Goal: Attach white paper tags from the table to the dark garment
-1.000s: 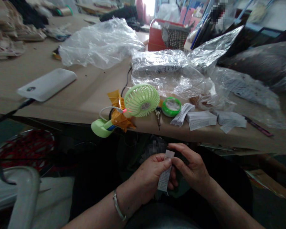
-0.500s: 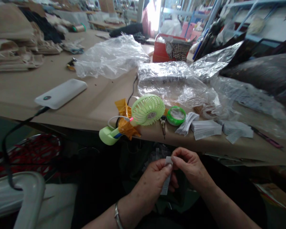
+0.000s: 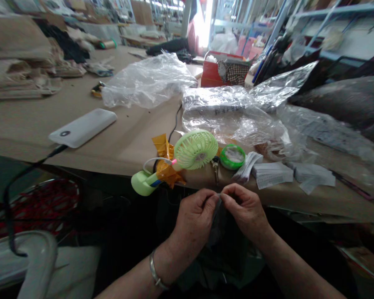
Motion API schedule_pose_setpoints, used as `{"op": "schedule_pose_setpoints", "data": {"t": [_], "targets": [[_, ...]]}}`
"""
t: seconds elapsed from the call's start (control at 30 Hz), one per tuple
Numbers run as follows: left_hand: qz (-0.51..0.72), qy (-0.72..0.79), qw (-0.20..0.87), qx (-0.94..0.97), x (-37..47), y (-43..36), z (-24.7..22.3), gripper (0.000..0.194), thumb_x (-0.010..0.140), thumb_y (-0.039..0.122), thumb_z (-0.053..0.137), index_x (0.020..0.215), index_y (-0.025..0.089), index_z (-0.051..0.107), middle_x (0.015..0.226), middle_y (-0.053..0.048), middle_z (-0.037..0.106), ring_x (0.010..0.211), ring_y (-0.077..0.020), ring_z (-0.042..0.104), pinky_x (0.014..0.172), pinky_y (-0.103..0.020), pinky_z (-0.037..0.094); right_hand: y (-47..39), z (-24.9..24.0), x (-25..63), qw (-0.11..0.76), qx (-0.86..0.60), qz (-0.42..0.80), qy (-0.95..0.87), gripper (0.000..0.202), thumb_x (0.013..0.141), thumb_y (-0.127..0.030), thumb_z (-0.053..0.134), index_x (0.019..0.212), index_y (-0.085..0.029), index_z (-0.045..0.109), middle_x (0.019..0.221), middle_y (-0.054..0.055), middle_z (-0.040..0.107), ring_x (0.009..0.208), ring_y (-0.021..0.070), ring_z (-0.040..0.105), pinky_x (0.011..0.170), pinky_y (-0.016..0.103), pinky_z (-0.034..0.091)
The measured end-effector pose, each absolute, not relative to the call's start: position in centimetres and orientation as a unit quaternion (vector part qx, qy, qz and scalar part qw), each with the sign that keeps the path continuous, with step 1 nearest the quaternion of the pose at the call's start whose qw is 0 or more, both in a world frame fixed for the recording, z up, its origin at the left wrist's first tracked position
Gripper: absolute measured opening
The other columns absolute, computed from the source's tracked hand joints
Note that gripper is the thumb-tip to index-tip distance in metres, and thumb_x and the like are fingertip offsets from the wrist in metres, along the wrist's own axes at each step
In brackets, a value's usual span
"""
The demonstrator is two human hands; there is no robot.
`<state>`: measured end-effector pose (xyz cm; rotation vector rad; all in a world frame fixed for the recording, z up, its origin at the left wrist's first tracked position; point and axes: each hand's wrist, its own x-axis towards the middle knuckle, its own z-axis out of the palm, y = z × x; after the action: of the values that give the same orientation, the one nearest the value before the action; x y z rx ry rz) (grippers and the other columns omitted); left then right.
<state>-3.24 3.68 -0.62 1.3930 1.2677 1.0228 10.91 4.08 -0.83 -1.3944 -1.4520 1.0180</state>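
Note:
Just below the table's front edge, my left hand (image 3: 195,214) and my right hand (image 3: 244,209) meet fingertip to fingertip. Both pinch a small whitish label (image 3: 218,194), of which only a sliver shows between the fingers. A silver bangle circles my left wrist. Above my hands, at the table edge, lie stacks of white printed labels (image 3: 272,174), a green round container (image 3: 232,157) and a small metal-tipped tool (image 3: 215,169). A light green fan (image 3: 195,149) is fixed to the edge with orange tape.
On the brown table (image 3: 134,137) lie a white power bank (image 3: 83,128) with a black cable, clear plastic bags (image 3: 149,81) and a red box (image 3: 209,74). Thin dark scissors or tweezers (image 3: 355,187) rest at the right. A white chair (image 3: 46,249) stands lower left.
Both hands have risen slightly toward the table edge. The label, whose strip hung below my left fingers, is now mostly hidden. The view has shifted, so the table appears slightly lower.

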Motion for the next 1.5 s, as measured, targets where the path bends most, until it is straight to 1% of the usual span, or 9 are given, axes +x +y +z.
{"op": "schedule_pose_setpoints", "data": {"t": [0.13,0.37,1.1,1.17,1.23,1.3,1.37,1.43,1.5], "targets": [[0.422,0.521,0.437,0.599,-3.2,4.3,-0.7,0.016,0.084,0.019,0.054,0.076,0.016,0.067,0.063,0.002,0.062,0.059,-0.0101,0.056,0.056,-0.018,0.041,4.5,-1.0,10.9,0.440,-0.555,0.381,-0.594,0.012,0.079,-0.026,0.057,0.070,-0.017,0.058,0.060,-0.003,0.052,0.056,0.0091,0.047,0.052,0.019,0.038],[0.428,0.521,0.415,0.611,-3.2,4.6,-0.8,0.016,0.084,0.018,0.053,0.076,0.016,0.067,0.063,0.003,0.063,0.059,-0.0084,0.056,0.056,-0.016,0.041,4.9,-1.3,10.9,0.441,-0.551,0.338,-0.623,0.011,0.080,-0.023,0.056,0.072,-0.018,0.059,0.062,-0.003,0.054,0.057,0.0092,0.049,0.053,0.019,0.039],[0.441,0.527,0.406,0.602,-2.9,5.3,-0.4,0.018,0.082,0.014,0.053,0.069,0.016,0.065,0.060,0.004,0.063,0.056,-0.0076,0.055,0.054,-0.015,0.040,5.0,-1.8,10.9,0.460,-0.536,0.338,-0.622,0.011,0.083,-0.023,0.057,0.075,-0.018,0.060,0.063,-0.003,0.058,0.059,0.0099,0.053,0.055,0.019,0.042],[0.441,0.517,0.418,0.603,-3.1,4.8,-0.4,0.018,0.083,0.016,0.053,0.070,0.017,0.066,0.061,0.004,0.063,0.057,-0.0080,0.055,0.054,-0.015,0.041,4.5,-1.8,11.0,0.462,-0.528,0.349,-0.621,0.009,0.084,-0.025,0.058,0.079,-0.018,0.062,0.066,-0.002,0.060,0.060,0.0103,0.055,0.056,0.020,0.044],[0.435,0.515,0.428,0.602,-3.3,4.3,-0.6,0.018,0.083,0.019,0.053,0.071,0.017,0.066,0.061,0.003,0.063,0.057,-0.0089,0.056,0.054,-0.016,0.042,3.8,-1.7,11.4,0.454,-0.524,0.345,-0.632,0.009,0.084,-0.025,0.059,0.089,-0.019,0.063,0.069,-0.002,0.063,0.061,0.0107,0.058,0.058,0.020,0.046],[0.422,0.523,0.435,0.599,-3.5,3.7,-1.2,0.019,0.083,0.021,0.053,0.071,0.017,0.067,0.060,0.003,0.062,0.056,-0.0099,0.056,0.052,-0.017,0.042,3.0,-1.4,12.1,0.441,-0.521,0.309,-0.662,0.010,0.085,-0.024,0.059,0.093,-0.020,0.062,0.072,-0.002,0.064,0.063,0.0108,0.060,0.059,0.021,0.047],[0.406,0.533,0.441,0.597,-3.7,3.5,-2.1,0.018,0.083,0.022,0.053,0.073,0.018,0.069,0.061,0.002,0.066,0.057,-0.0114,0.060,0.053,-0.018,0.044,2.4,-0.9,13.2,0.428,-0.514,0.243,-0.703,0.005,0.086,-0.020,0.057,0.089,-0.020,0.062,0.073,-0.001,0.063,0.065,0.0106,0.060,0.061,0.021,0.046],[0.403,0.539,0.444,0.591,-3.8,3.4,-3.2,0.017,0.081,0.023,0.055,0.085,0.020,0.071,0.077,0.000,0.073,0.070,-0.0148,0.066,0.063,-0.021,0.050,2.3,-0.3,14.6,0.415,-0.513,0.154,-0.736,0.006,0.087,-0.017,0.056,0.085,-0.020,0.061,0.075,0.000,0.063,0.067,0.0113,0.059,0.063,0.022,0.046],[0.399,0.555,0.441,0.582,-3.8,3.4,-4.2,0.021,0.078,0.024,0.058,0.094,0.021,0.072,0.091,-0.002,0.075,0.084,-0.0187,0.069,0.074,-0.026,0.052,2.7,0.2,15.9,0.395,-0.527,0.049,-0.751,0.005,0.086,-0.018,0.057,0.083,-0.019,0.061,0.075,0.001,0.062,0.071,0.0137,0.057,0.067,0.026,0.045]]}}
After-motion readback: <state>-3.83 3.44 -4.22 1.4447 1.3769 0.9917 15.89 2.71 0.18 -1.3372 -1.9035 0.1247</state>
